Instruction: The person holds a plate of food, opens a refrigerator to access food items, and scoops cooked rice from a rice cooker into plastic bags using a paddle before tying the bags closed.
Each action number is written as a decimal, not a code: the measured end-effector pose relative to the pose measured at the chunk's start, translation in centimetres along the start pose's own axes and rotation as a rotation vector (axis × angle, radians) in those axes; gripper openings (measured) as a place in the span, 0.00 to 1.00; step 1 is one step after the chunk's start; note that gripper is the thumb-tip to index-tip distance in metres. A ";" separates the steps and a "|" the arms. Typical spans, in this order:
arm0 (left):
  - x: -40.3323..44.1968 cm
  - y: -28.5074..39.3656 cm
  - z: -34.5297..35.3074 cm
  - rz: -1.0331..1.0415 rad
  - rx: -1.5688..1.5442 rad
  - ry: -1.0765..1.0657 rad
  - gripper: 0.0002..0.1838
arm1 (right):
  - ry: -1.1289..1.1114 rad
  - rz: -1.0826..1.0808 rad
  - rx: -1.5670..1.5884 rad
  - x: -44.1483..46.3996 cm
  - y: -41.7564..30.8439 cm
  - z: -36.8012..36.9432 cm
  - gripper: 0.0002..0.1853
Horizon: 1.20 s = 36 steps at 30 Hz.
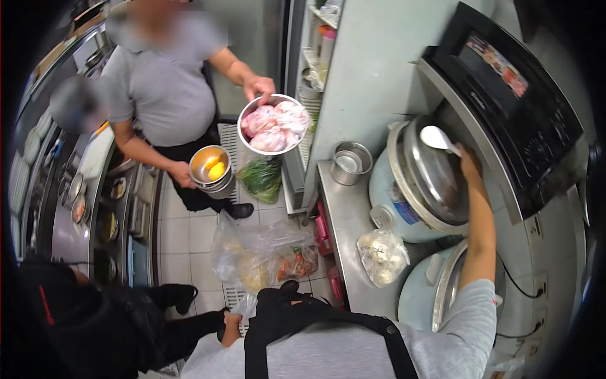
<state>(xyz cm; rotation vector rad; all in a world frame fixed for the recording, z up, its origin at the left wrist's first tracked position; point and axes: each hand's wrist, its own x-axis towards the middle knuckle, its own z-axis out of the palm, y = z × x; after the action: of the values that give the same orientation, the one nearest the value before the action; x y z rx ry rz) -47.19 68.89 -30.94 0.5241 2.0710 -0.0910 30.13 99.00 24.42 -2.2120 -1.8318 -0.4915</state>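
My right hand [469,167] is at the handle end of a white rice paddle [437,138], its fingers closed and partly hidden. The paddle's bowl lies in front of the shiny metal lid [435,183] of a large pale rice cooker [394,170]. Low at the left, my left hand [231,330] is closed on a clear plastic bag [245,308] hanging beside my leg. Below my right arm is a second rice cooker [420,284], partly covered by the arm. A knotted plastic bag of white food [382,258] sits on the metal counter [344,218].
Facing me, a person [167,95] holds a pot of bagged meat [274,123] and stacked metal bowls [213,170]. Bags of vegetables [268,256] and greens [260,180] lie on the floor. A black microwave [505,101] overhangs the cookers. Another person in black [95,322] is close at left.
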 end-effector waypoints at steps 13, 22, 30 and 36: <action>-4.4 13.7 0.7 0.244 0.031 0.189 0.42 | 0.051 0.015 0.028 -5.6 -2.6 -6.0 0.28; -2.2 14.0 1.8 0.184 0.154 0.064 0.44 | -0.297 0.108 -0.463 -15.9 -4.8 -13.4 0.26; -1.2 14.9 1.6 0.228 0.216 0.066 0.46 | -0.228 0.184 -0.546 -23.7 3.3 -14.1 0.25; -2.6 16.5 1.2 0.288 0.186 0.135 0.44 | -0.255 0.292 -0.549 -27.1 6.1 -12.9 0.25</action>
<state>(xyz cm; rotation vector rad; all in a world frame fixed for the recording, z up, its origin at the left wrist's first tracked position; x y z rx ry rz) -38.45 82.63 -27.05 0.9602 2.1054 -0.0807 30.24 68.42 25.82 -2.9702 -1.5696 -0.7514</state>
